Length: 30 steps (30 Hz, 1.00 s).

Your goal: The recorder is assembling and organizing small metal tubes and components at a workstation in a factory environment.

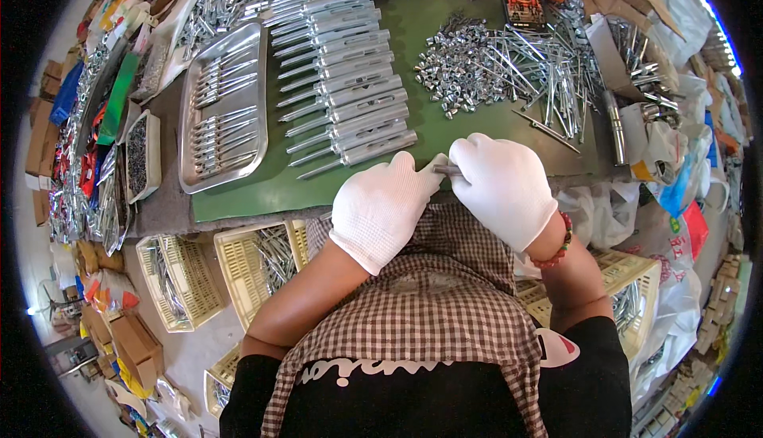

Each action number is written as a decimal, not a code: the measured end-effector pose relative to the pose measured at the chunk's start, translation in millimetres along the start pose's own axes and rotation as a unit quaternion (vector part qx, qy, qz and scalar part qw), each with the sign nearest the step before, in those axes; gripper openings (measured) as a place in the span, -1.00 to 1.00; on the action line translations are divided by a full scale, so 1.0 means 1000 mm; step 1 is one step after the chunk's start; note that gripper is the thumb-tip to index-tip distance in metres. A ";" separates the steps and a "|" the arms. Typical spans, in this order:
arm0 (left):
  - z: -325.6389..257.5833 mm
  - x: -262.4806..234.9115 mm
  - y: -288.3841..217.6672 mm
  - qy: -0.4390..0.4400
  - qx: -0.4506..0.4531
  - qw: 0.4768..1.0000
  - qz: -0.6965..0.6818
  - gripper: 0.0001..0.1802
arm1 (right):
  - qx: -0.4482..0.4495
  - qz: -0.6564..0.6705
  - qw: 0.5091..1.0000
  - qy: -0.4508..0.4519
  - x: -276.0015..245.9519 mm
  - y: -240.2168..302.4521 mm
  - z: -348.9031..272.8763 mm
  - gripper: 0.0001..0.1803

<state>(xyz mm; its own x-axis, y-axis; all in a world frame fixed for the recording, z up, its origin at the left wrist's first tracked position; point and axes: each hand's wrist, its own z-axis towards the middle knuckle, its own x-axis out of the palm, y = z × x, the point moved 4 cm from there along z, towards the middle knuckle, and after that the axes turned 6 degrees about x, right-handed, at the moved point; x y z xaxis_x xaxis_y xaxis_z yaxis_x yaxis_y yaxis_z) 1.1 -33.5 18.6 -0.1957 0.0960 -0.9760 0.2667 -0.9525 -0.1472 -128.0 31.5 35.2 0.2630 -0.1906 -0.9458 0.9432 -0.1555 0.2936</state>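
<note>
**Head view: two gloved hands join a small metal part at the worktop's edge**

Head view shows the left hand (380,203) and the right hand (502,184), both in white gloves, brought together just above the near edge of the green mat (262,191). Between their fingertips sits a short metal rod (447,170); both hands are closed on it, the left at one end, the right at the other. This looks like a fitting step, one piece being pressed or turned into another. The next move likely calls for a firm, steady pinch and a straight line between the two ends.

Finished-looking metal pieces (342,80) lie in a neat row on the mat. To their left, a metal tray (225,174) holds more of the same. A loose heap of small nuts and thin rods (509,64) lies farther out, well apart from the hands. Below the worktop, yellow plastic baskets (238,279) hold further metal parts.
</note>
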 end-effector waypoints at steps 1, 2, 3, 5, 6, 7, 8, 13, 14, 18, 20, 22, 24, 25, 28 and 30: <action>0.001 0.000 0.000 0.001 0.000 1.000 0.000 -0.70 | 0.002 -0.007 1.000 0.007 0.001 0.000 0.000 -0.88; 0.002 0.000 0.000 0.004 -0.001 1.000 -0.004 -0.70 | 0.004 -0.015 1.000 0.014 0.001 0.000 0.000 -0.88; 0.003 0.000 0.001 0.008 -0.003 1.000 -0.008 -0.71 | 0.005 -0.015 1.000 0.015 0.001 0.002 0.001 -0.88; 0.004 -0.002 0.000 0.005 -0.009 1.000 -0.004 -0.71 | 0.007 -0.098 0.995 0.019 0.003 0.010 -0.001 -0.88; 0.004 -0.002 -0.001 -0.001 -0.013 1.000 0.001 -0.71 | 0.006 -0.096 0.995 0.021 0.003 0.007 0.000 -0.88; 0.003 -0.002 0.000 -0.001 -0.014 1.000 0.001 -0.71 | -0.003 -0.042 0.998 0.042 0.003 -0.001 0.005 -0.87; 0.002 -0.002 -0.001 0.003 -0.009 1.000 0.003 -0.70 | -0.013 0.012 0.998 0.063 0.002 -0.006 0.010 -0.86; 0.003 -0.001 -0.002 -0.004 -0.031 1.000 -0.002 -0.82 | 0.002 0.086 0.993 0.078 -0.002 -0.016 0.012 -0.84; 0.003 -0.001 -0.002 -0.015 -0.022 1.000 -0.005 -0.81 | 0.003 0.095 0.993 0.066 -0.004 -0.015 0.011 -0.83; 0.004 -0.004 -0.002 -0.025 -0.025 0.999 -0.008 -0.75 | 0.031 0.021 0.998 0.053 -0.010 -0.011 0.006 -0.80; 0.005 -0.005 -0.002 -0.011 -0.027 1.000 -0.011 -0.73 | 0.040 -0.024 0.997 0.063 -0.014 -0.018 0.007 -0.82; 0.006 -0.005 -0.001 0.003 -0.031 0.999 -0.014 -0.72 | 0.056 0.112 0.991 0.043 -0.021 -0.021 0.011 -0.81; 0.005 -0.002 0.000 0.043 -0.032 0.999 -0.011 -0.69 | 0.081 0.353 0.932 -0.018 -0.016 -0.032 0.015 -0.79; 0.006 -0.004 -0.001 0.043 -0.027 0.999 -0.012 -0.69 | 0.211 0.626 0.751 -0.003 0.001 -0.042 0.009 -0.61; 0.010 -0.008 -0.002 0.035 -0.029 0.999 -0.018 -0.70 | 0.124 0.864 0.477 -0.100 0.012 -0.024 0.021 -0.44; 0.012 -0.010 -0.003 0.079 -0.034 0.996 -0.024 -0.66 | 0.105 0.878 0.454 -0.108 0.025 -0.021 0.024 -0.44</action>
<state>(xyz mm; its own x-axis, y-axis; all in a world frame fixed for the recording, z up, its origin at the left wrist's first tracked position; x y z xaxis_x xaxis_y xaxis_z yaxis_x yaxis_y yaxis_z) -9.2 -34.8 31.1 -0.0608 0.1905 -0.9798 0.3257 -0.9241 -0.1999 -146.2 6.8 8.7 0.5249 -0.2874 0.8012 -0.7282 0.3358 0.5975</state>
